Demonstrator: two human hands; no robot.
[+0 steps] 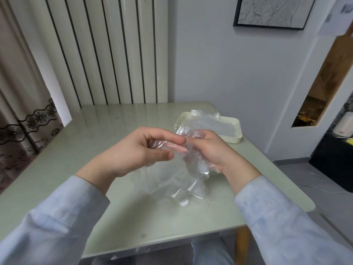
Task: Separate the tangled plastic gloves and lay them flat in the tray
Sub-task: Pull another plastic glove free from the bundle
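A bunch of clear plastic gloves [177, 184] hangs between my hands above the table, crumpled and tangled. My left hand [133, 150] pinches a fold of the film between curled fingers and thumb. My right hand [212, 150] grips the bunch's upper part, its fingers wrapped in the plastic. The cream tray [232, 137] sits at the far right of the table, just behind my right hand. A clear glove [205, 118] lies in the tray, reaching over its back rim.
The pale green table [107, 131] stretches left and toward me. A white ribbed radiator panel [107, 54] and a curtain [23, 111] stand behind it. The table's right edge drops to grey floor [298, 178].
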